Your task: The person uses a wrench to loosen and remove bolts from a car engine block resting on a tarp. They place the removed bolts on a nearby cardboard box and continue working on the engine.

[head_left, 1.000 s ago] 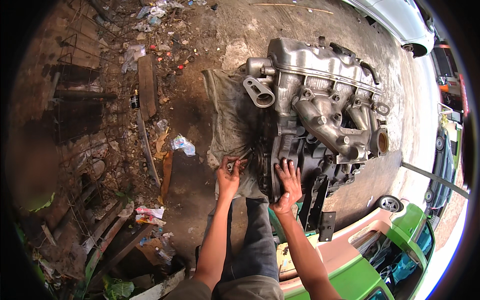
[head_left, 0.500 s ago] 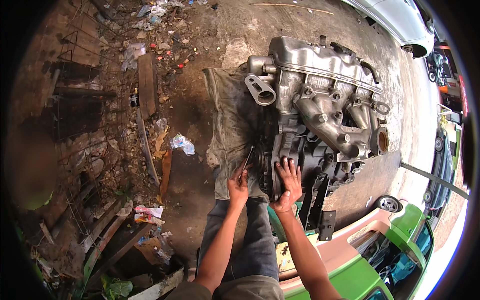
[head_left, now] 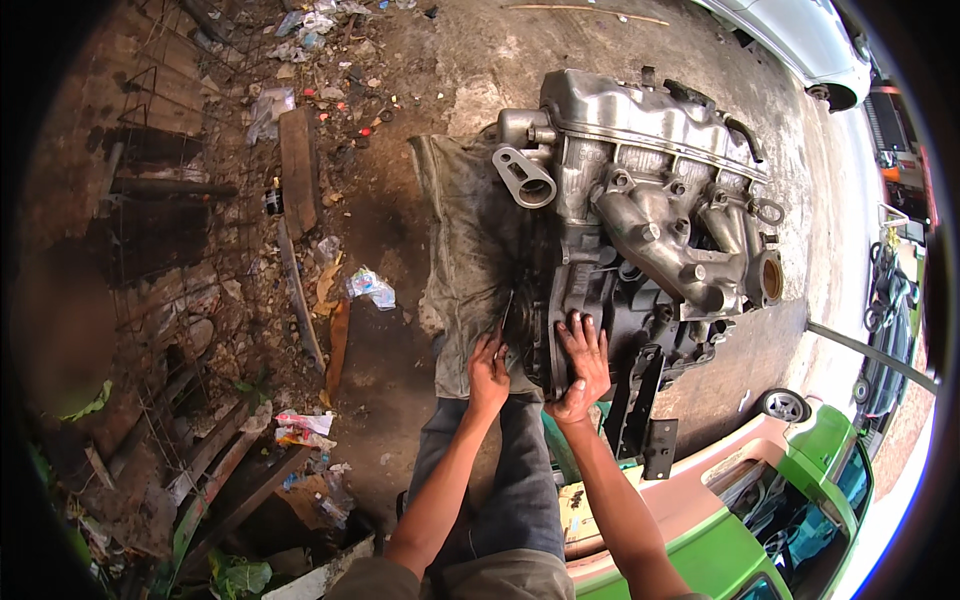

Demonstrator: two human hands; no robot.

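Note:
A car engine with a silver-grey cylinder head (head_left: 620,120) and a dark engine block (head_left: 590,285) lies in front of me. A silver exhaust manifold (head_left: 650,235) is bolted to its side. My left hand (head_left: 488,378) is closed around a thin, dark metal tool (head_left: 508,308), its tip against or close to the block's left end face; the exact contact is too dark to make out. Flat on the block's lower edge rests my right hand (head_left: 582,372), fingers stretched and holding nothing. A stained cloth (head_left: 455,270) is spread by the engine's left end.
Wooden planks (head_left: 297,170), plastic litter (head_left: 370,288) and scrap cover the ground at left. A black metal bracket (head_left: 640,405) sticks out near my right hand. To the lower right stands a green and pink vehicle (head_left: 700,520); a silver car (head_left: 800,45) is at the far right.
My left hand has turned slightly and shifted a little toward the block with the thin tool. My right hand stays on the block. The whole view has moved slightly.

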